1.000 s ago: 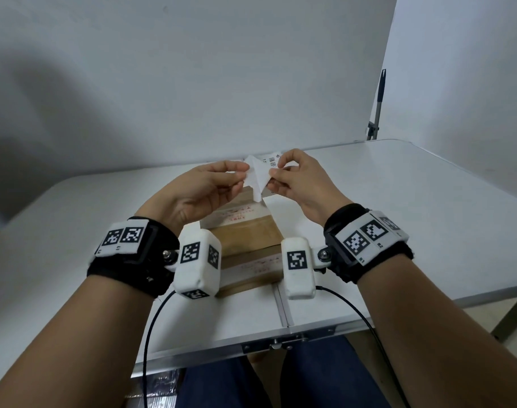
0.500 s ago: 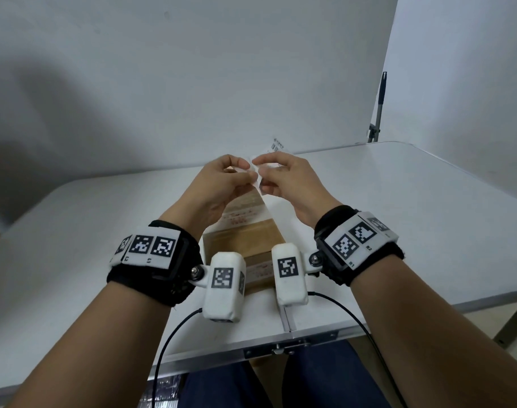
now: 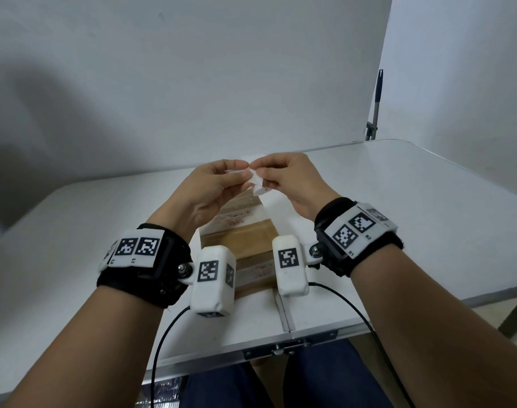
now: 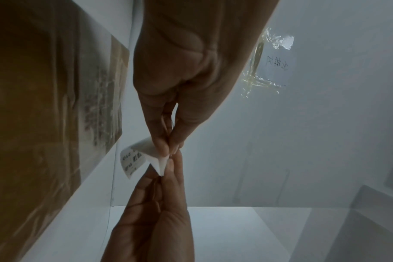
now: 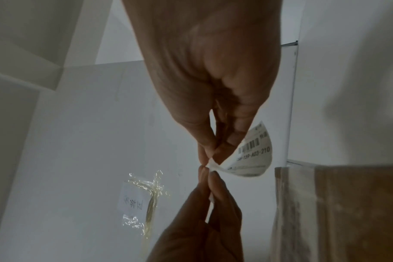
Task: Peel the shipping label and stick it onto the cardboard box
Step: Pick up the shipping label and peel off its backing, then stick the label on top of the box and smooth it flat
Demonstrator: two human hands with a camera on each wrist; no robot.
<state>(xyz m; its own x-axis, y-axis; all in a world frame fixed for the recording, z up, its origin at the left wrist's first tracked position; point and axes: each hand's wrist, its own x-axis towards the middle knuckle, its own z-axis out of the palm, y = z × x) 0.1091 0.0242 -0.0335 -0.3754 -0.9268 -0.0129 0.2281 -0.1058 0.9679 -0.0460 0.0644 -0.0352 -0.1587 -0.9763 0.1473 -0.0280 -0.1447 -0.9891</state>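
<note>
Above the brown cardboard box [image 3: 245, 240] on the white tabletop [image 3: 428, 207], the left hand [image 3: 210, 192] and right hand [image 3: 289, 184] are now pinching one corner of the small white barcoded shipping label [image 5: 249, 156], having drawn closer together; peeling is apparently only starting.

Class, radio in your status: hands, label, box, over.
Left hand and right hand both pinch the shipping label at one corner. Label off the cardboard box, held above it. Nothing blocking.
</note>
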